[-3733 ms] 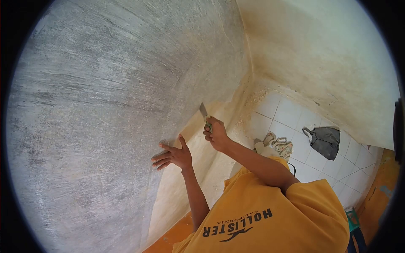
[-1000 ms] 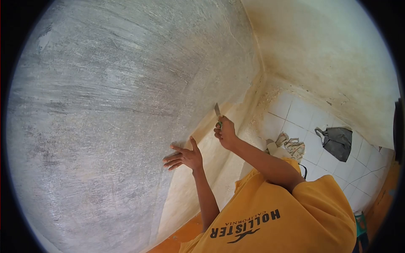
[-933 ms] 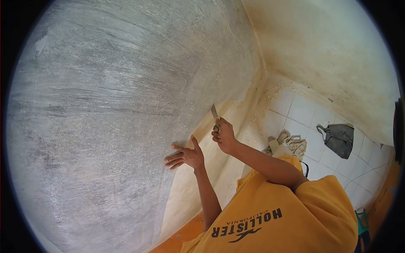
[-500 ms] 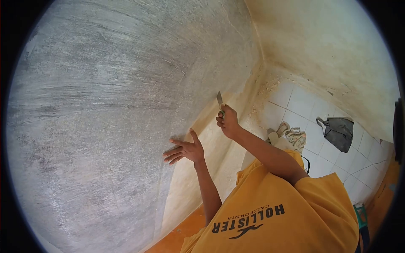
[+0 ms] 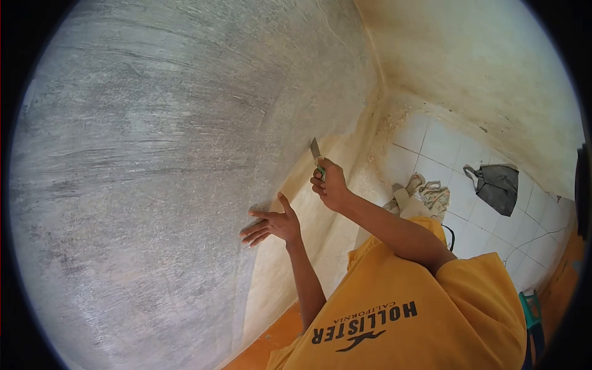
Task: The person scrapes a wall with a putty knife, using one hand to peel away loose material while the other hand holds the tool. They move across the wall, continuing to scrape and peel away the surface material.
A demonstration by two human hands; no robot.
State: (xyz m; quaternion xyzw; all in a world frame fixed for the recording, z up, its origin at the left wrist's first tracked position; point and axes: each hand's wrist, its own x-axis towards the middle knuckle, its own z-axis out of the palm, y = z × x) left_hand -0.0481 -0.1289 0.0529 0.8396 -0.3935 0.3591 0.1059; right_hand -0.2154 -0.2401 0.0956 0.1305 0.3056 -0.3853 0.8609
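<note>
My right hand (image 5: 332,185) is closed round the greenish handle of a small knife (image 5: 316,149). Its short grey blade points up and overlaps the lower edge of the grey, streaky layer on the wall (image 5: 166,142). Lower and to the left, my left hand (image 5: 276,225) is open with fingers spread, lying at the same edge. Below the grey layer runs a smooth cream-coloured band of wall (image 5: 274,277).
A cream wall (image 5: 468,55) meets the grey one at a corner. On the white tiled floor (image 5: 456,148) lie a dark bag (image 5: 496,190) and a crumpled patterned cloth (image 5: 433,198). Crumbly debris lines the floor's edge. A green object (image 5: 530,306) stands at lower right.
My right hand and the knife have shifted slightly down and left along the grey layer's edge. The left hand stays spread at nearly the same spot. The view has tilted a little.
</note>
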